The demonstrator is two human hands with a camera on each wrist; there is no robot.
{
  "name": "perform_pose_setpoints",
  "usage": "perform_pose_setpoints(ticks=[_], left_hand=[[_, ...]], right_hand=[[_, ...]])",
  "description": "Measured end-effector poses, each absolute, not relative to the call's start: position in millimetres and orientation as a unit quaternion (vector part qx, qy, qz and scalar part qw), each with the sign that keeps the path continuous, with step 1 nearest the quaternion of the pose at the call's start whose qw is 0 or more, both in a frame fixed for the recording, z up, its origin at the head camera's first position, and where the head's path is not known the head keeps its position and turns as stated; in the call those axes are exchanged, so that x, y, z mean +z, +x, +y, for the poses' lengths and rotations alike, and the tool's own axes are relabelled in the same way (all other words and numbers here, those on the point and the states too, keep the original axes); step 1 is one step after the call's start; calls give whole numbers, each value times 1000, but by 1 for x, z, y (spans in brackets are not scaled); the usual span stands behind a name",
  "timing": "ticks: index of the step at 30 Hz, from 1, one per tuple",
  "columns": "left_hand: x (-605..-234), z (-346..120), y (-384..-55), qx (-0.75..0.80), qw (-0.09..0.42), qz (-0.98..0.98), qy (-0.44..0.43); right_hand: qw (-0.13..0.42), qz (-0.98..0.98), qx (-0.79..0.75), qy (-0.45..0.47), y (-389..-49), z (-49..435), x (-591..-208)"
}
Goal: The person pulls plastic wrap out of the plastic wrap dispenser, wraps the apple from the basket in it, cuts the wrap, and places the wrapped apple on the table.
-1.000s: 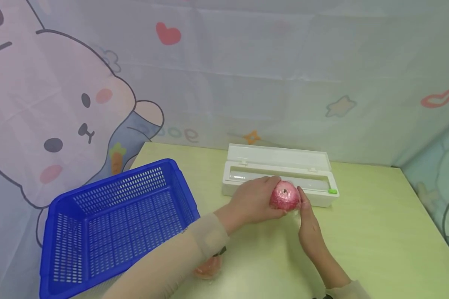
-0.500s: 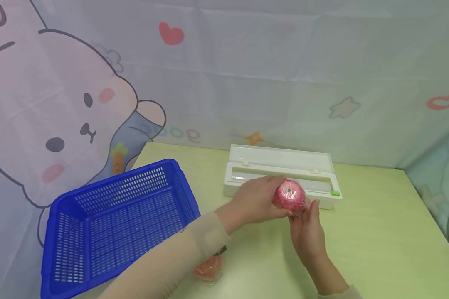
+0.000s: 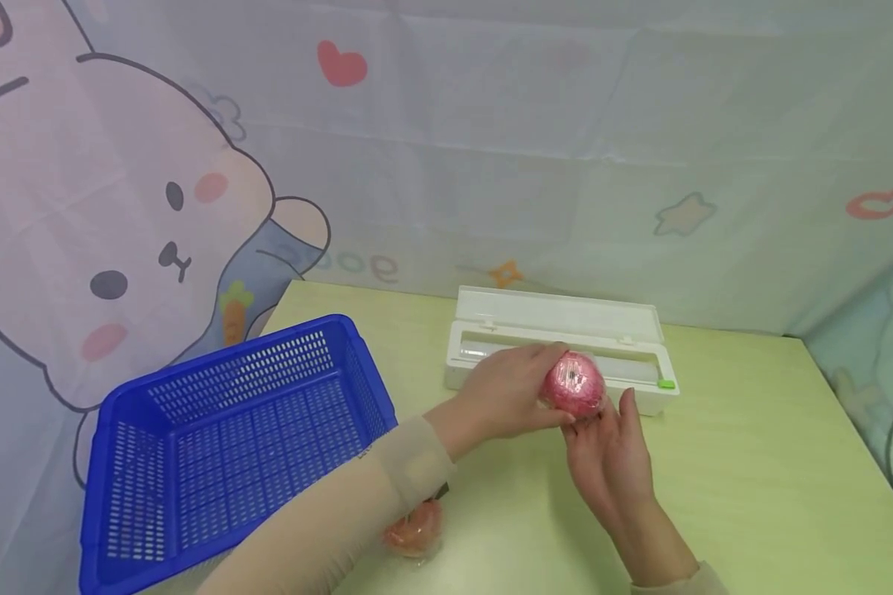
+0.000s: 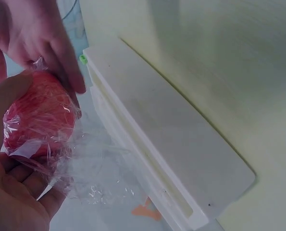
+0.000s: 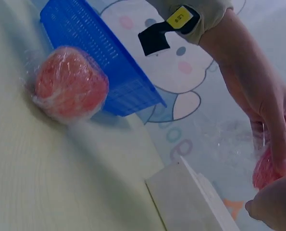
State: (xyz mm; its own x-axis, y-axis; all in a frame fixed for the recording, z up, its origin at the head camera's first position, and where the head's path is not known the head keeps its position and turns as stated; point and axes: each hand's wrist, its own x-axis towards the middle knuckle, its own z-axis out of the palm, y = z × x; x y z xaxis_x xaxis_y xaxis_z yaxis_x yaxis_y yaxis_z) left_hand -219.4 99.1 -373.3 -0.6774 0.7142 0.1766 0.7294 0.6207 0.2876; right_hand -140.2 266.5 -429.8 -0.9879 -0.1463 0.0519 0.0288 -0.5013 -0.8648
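My left hand (image 3: 508,392) grips a pinkish-red apple (image 3: 575,383) from its left side, thumb and fingers round it, above the table in the head view. Clear cling film covers the apple, and a loose flap of film (image 4: 99,173) trails from it in the left wrist view. Below and to the right, my right hand (image 3: 612,463) is palm up, its straight fingers at the apple's underside and its thumb raised. Just behind both hands stands a white cling film dispenser (image 3: 558,316), lid raised, with a film roll (image 3: 479,351) inside.
A blue perforated basket (image 3: 241,376) stands at the left of the table. Next to it, partly behind my left sleeve (image 3: 342,512), lies another reddish fruit (image 5: 70,84) wrapped in film. A green slider (image 3: 666,384) sits at the dispenser's right end. Printed cloth (image 3: 528,149) hangs behind the table.
My right hand has gone from upright beside the apple to palm up beneath it, its fingers moving down and left. The left hand keeps its grip; the apple's top has tilted toward the camera slightly.
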Motion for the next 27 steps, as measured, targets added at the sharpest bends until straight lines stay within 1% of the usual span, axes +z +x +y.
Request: perform_pose_setpoints(ticks=[5, 9, 14, 17, 21, 27], left_hand=[[-371, 93, -224, -151, 23, -898, -413], [-374, 92, -224, -118, 33, -891, -436], [-380, 93, -222, -93, 79, -877, -464], [-383, 95, -220, -75, 108, -873, -469], [-388, 102, -211, -49, 150, -884, -440], [-403, 109, -194, -56, 223, -896, -379]], right_hand=[[59, 571, -812, -104, -148, 296, -439], [75, 662, -739, -96, -156, 322, -427], [96, 799, -585, -95, -167, 333, -404], [103, 831, -540, -93, -171, 333, -398], [91, 834, -539, -75, -172, 334, -399], [83, 792, -603, -55, -172, 335, -399]])
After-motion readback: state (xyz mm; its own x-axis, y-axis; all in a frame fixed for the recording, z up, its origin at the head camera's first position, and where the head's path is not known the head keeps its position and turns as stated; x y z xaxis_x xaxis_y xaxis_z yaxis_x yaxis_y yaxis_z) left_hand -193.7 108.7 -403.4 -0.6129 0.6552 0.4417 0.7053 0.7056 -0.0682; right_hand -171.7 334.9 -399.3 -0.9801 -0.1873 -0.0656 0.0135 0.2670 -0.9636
